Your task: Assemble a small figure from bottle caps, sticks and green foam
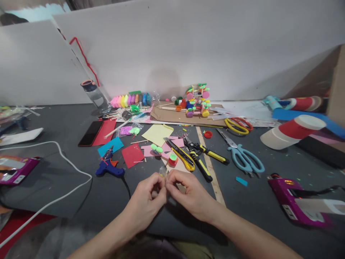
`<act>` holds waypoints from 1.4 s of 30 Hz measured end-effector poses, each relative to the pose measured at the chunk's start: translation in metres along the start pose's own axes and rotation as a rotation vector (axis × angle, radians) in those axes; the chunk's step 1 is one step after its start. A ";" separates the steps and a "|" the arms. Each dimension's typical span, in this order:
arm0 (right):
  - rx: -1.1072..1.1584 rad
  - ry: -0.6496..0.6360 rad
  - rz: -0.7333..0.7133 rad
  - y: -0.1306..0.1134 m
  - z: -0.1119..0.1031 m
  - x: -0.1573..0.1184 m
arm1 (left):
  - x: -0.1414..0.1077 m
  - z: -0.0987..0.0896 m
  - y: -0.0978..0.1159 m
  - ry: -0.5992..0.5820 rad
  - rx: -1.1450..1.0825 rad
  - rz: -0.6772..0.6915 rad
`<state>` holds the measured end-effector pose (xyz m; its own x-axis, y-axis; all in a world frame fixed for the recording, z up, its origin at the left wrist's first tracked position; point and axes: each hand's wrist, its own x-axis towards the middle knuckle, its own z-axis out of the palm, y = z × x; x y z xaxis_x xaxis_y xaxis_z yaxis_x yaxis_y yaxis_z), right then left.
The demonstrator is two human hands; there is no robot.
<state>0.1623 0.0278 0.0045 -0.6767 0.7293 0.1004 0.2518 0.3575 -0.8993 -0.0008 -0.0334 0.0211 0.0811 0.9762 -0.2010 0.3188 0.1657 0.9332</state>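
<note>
My left hand [152, 196] and my right hand [187, 190] meet at the table's near side, thumbs and forefingers pinched together. A small piece of clear, crinkled film [162, 171] shows just above the fingertips; whatever else they pinch is hidden. Right beyond them stands a red cap topped with green clay [173, 159]. Two pale green clay blobs [156, 148] lie slightly farther off, on pink paper [147, 151]. To the right of these are a yellow box cutter [183, 156] and yellow-black pliers [201, 165].
A blue glue gun [109, 166] lies left, near a phone [91, 133] and a water bottle [95, 95]. Blue-handled scissors [244, 156] and a paper-cup stack [292, 131] are right. A colourful clay-and-stick model [198, 100] stands behind. A white cable [77, 167] crosses the left side.
</note>
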 end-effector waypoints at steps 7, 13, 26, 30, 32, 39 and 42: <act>-0.177 -0.065 -0.055 -0.006 -0.004 0.000 | 0.003 -0.014 -0.005 -0.114 0.288 0.116; -0.207 -0.099 -0.120 -0.007 -0.006 -0.001 | 0.002 -0.024 0.002 -0.258 0.337 0.181; -0.295 -0.012 -0.119 0.000 0.000 -0.004 | 0.007 -0.010 -0.001 -0.026 0.353 0.145; -0.363 0.035 -0.101 0.003 0.000 -0.002 | 0.002 -0.015 0.001 0.041 0.491 0.135; -0.394 0.070 -0.105 0.004 -0.001 -0.003 | 0.000 -0.015 0.003 0.068 0.537 0.120; -0.439 0.048 -0.324 0.000 -0.006 -0.004 | 0.002 -0.010 0.006 0.103 0.507 0.073; -0.422 0.076 -0.350 0.000 -0.006 -0.003 | 0.003 -0.010 0.003 0.111 0.415 0.085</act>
<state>0.1683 0.0296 0.0067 -0.7222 0.5592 0.4072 0.2867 0.7777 -0.5594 -0.0090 -0.0282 0.0262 0.0290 0.9968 -0.0743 0.6695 0.0358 0.7419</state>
